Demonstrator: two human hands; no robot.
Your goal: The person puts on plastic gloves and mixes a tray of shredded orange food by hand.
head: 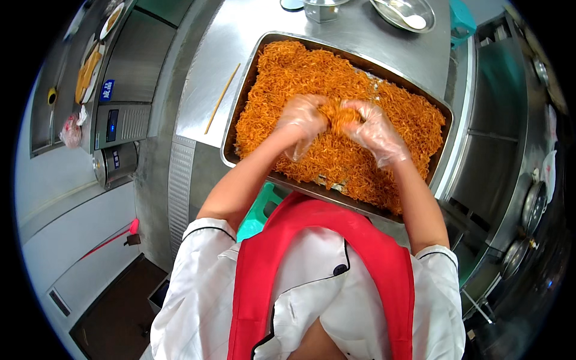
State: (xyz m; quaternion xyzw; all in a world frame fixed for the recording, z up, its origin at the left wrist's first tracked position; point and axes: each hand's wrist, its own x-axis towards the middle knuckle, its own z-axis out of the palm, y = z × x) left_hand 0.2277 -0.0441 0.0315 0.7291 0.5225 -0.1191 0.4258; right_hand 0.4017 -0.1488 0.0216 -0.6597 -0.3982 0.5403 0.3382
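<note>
A large rectangular metal tray [443, 101] holds a thick layer of orange-brown shredded food [288, 76], its exact kind unclear. Both my hands wear clear plastic gloves and meet above the middle of the layer. Between them is a raised clump of the shreds [338, 116], slightly blurred. My left hand [303, 118] has its fingers closed on the clump's left side. Opposite it, my right hand [372, 128] grips the right side with curled fingers and thumb. Pale foil-like patches of the tray's bottom show through thin spots near the front and back right.
The tray rests on a stainless steel table [211, 54], beside a thin wooden stick [222, 99]. At the back are a metal bowl [411, 18] with a white spoon [414, 21] and a metal container [321, 12]. A green plastic stool [258, 216] stands below the tray's front edge.
</note>
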